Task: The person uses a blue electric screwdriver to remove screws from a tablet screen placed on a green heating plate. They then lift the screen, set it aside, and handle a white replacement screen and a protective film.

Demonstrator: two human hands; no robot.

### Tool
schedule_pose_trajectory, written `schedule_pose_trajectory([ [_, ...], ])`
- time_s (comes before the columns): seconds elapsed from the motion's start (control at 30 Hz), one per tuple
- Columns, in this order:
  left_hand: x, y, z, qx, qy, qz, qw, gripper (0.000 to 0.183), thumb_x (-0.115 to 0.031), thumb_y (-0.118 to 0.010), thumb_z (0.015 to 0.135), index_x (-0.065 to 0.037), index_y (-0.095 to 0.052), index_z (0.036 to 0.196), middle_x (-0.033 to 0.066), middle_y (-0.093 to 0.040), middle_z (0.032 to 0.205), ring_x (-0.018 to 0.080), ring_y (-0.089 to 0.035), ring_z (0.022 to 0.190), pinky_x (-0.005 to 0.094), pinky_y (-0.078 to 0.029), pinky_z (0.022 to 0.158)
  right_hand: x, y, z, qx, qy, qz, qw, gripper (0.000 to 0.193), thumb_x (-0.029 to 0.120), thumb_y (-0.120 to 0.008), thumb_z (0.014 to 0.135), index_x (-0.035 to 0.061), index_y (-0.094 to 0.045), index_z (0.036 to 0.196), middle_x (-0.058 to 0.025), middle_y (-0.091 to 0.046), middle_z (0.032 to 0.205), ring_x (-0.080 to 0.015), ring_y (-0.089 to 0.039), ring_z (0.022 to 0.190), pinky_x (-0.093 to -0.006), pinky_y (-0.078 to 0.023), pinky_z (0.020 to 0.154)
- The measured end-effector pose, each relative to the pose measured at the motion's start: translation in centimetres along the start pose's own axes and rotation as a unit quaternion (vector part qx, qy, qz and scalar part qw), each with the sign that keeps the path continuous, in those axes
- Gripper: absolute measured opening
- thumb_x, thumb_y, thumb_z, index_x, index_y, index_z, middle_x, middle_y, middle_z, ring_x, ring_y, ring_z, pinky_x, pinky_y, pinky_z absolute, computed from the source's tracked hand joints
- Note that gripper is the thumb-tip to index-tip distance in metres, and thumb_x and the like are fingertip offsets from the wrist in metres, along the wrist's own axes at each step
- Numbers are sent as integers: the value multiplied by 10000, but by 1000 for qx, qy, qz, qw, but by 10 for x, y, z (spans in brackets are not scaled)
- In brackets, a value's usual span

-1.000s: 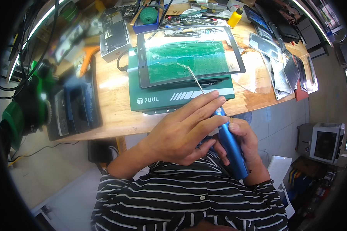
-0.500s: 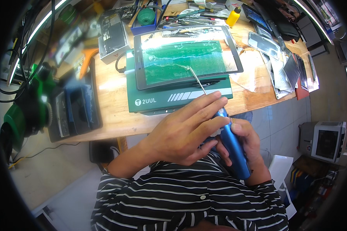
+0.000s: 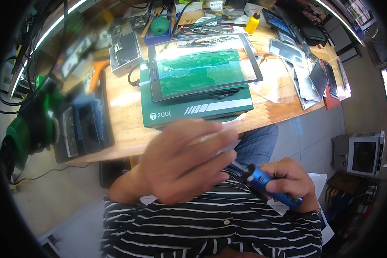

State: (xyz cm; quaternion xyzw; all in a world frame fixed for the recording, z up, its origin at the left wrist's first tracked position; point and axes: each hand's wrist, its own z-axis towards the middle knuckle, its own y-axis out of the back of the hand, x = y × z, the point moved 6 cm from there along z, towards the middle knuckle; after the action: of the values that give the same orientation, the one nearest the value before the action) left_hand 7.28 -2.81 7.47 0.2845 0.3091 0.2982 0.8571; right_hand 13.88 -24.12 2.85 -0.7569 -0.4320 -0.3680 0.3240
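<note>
My right hand is wrapped around a blue cylindrical hand tool with a dark front end. A thin metal shaft sticks out of that end toward my left hand. Motion smears the left hand, which is held palm down with bent fingers in front of the bench edge. Something pale and whitish shows between its fingers, too blurred to name. Beyond the hands, a glass panel with a dark frame, tablet-sized, lies on a green box-shaped machine. Wavy, clear streaks cross the glass.
A tray with dark phone-like panels lies at the left, near a green round device. An orange-handled scraper, a yellow bottle and a blue bin stand farther back. Phone panels pile up at the right.
The tool has come off the glass edge and down toward my lap, its tip now pointing left. My left hand has moved left and lower, away from the tool's body.
</note>
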Motion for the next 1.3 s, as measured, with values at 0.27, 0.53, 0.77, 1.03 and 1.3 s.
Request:
schedule_pose_trajectory([
  [0.27, -24, -51, -37, 386, 34, -264, 883, 188, -203, -565, 945, -42, -559, 846, 109, -583, 811, 296, -604, 796, 401, -495, 728, -12, -18, 0, 199, 32, -229, 952, 435, 453, -642, 967, 37, -661, 1094, -128, -646, 684, -261, -614, 561, -361, -447, 532],
  [0.53, -34, -40, -68, 404, 21, -339, 849, 197, -241, -587, 974, -58, -587, 899, 69, -535, 768, 242, -572, 760, 357, -516, 682, -26, -24, -8, 279, 13, -256, 925, 477, 443, -607, 991, 31, -651, 1227, -169, -670, 724, -284, -637, 576, -367, -462, 528],
  [0.77, 4, 11, -78, 275, 94, -338, 895, 143, -193, -709, 895, -80, -626, 867, 44, -586, 775, 229, -598, 711, 351, -501, 610, 23, 2, -14, 248, 42, -194, 948, 449, 371, -623, 978, -28, -657, 1180, -121, -664, 694, -200, -619, 544, -307, -456, 506],
  [1.03, 34, 40, -73, -35, 167, -104, 980, 257, -162, -790, 809, -40, -680, 1007, 152, -720, 1013, 336, -695, 899, 396, -564, 787, 12, -1, 47, -92, 48, 177, 979, 560, 382, -549, 896, -127, -618, 1122, -132, -618, 654, -130, -523, 426, -219, -434, 408],
  [1.3, 42, 31, -63, -81, 165, -124, 975, 110, -138, -595, 935, -57, -523, 959, 303, -632, 1263, 457, -579, 1222, 520, -451, 1029, 21, -42, 119, -13, 39, 193, 980, 532, 395, -454, 966, -78, -595, 1167, -117, -611, 649, -125, -562, 443, -214, -455, 417],
])
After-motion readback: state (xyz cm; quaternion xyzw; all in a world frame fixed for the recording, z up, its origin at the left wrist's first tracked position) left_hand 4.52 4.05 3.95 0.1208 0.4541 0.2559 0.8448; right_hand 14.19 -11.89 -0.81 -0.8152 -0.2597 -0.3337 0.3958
